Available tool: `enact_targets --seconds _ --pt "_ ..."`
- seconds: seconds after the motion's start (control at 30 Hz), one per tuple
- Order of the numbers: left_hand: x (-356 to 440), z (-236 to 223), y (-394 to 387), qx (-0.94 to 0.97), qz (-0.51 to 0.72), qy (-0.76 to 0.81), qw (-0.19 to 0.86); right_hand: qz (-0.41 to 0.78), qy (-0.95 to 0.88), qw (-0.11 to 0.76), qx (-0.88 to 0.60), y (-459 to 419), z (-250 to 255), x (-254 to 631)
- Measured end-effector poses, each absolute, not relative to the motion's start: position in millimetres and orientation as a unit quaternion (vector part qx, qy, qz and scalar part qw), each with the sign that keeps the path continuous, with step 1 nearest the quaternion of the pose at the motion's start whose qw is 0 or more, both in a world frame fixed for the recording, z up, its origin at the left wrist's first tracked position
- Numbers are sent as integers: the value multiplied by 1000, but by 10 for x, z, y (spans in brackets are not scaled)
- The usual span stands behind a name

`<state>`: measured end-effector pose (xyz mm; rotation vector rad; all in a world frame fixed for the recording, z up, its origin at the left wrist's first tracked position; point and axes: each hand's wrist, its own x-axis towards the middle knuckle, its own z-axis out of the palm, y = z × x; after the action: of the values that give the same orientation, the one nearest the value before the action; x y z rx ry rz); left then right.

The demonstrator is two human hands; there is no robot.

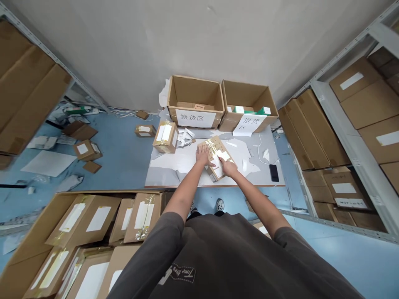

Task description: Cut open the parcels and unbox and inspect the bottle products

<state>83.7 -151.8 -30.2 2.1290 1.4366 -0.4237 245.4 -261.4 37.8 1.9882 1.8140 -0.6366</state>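
A flat cardboard box with a white label and shiny tape lies at a slant on the table in front of me. My left hand rests on the box's left side, its fingers spread over the cardboard. On the right part of the label, my right hand is closed, with the index finger pointing along the tape. A small dark tip shows at that finger, too small to name. Whatever the right palm holds is hidden.
Two open cartons with handwritten signs, a left carton and a right carton, stand along the wall. A taped box sits at the table's left, a phone at its right. A large carton of parcels is lower left; shelves flank me.
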Motion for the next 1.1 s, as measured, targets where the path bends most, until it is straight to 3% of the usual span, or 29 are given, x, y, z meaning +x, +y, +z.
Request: enact_targets --seconds 1.1 --pt "885 -219 -1494 785 -189 541 234 -254 640 169 705 -4081 456 2885"
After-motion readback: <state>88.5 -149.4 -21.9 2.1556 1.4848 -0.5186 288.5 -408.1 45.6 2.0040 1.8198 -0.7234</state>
